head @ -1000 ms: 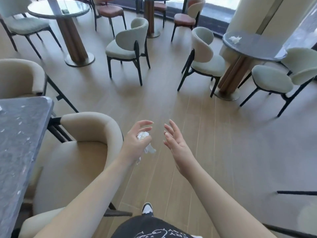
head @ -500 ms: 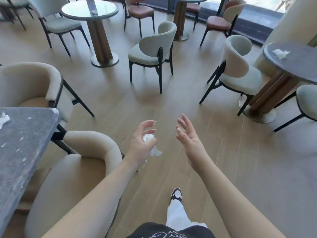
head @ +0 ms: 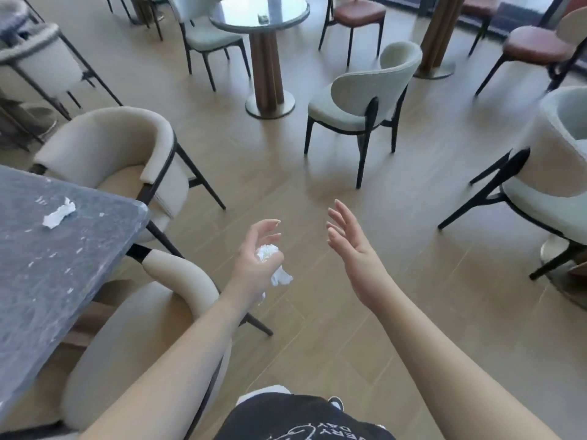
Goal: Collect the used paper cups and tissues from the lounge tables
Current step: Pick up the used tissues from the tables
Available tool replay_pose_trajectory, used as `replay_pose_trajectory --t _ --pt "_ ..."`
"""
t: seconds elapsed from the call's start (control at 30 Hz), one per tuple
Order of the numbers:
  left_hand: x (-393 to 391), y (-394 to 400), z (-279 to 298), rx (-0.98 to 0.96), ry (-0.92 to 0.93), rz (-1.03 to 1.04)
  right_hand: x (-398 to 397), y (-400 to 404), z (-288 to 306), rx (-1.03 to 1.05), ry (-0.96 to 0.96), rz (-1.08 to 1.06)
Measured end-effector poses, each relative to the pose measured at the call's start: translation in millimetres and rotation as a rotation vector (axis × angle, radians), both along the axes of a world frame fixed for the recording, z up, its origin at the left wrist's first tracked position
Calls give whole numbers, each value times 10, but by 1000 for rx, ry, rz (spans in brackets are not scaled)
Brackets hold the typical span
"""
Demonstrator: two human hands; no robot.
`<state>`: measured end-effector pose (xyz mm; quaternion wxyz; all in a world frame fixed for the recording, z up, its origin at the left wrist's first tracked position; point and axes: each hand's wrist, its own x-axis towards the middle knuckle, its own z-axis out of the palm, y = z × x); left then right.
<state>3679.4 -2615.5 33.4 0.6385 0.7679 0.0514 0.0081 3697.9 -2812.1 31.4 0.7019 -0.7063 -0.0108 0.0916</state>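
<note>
- The left hand (head: 254, 262) grips a crumpled white tissue (head: 270, 262) in its curled fingers, above the wooden floor (head: 317, 312).
- The right hand (head: 352, 249) is released, fingers straight and spread, holding nothing.
- A second crumpled tissue (head: 58, 212) lies on the grey bench (head: 47, 281), near its far edge.
- A beige chair (head: 127, 328) stands just beside the bench's right edge.
</note>
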Motion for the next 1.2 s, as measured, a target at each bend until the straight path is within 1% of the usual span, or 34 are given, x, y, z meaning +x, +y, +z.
replay_pose_trajectory --t 0.13,0.3,0.4,0.5,0.7,0.93,1.1,1.2 --pt "334 242 -36 -6 -3 87 576 273 8 -43 16 177" --pt "807 662 -147 11 -10 204 1333 830 -1 -81 -27 331" --pt "1103 853 -205 -25 15 318 1663 1119 -45 -119 -8 389" --pt "1418 972 -231 -49 18 359 2055 1258 -46 -151 3 420" --pt "1991 1307 -153 -23 -1 434 2803 1610 40 -121 26 443" --pt "2717 1524 -328 -13 45 564 3732 2021 -67 -115 23 623" --pt "3159 1713 -374 -43 54 737 4381 2418 -120 -95 54 763" --pt "3302 1908 -365 -38 36 819 4609 2736 -130 -79 77 850"
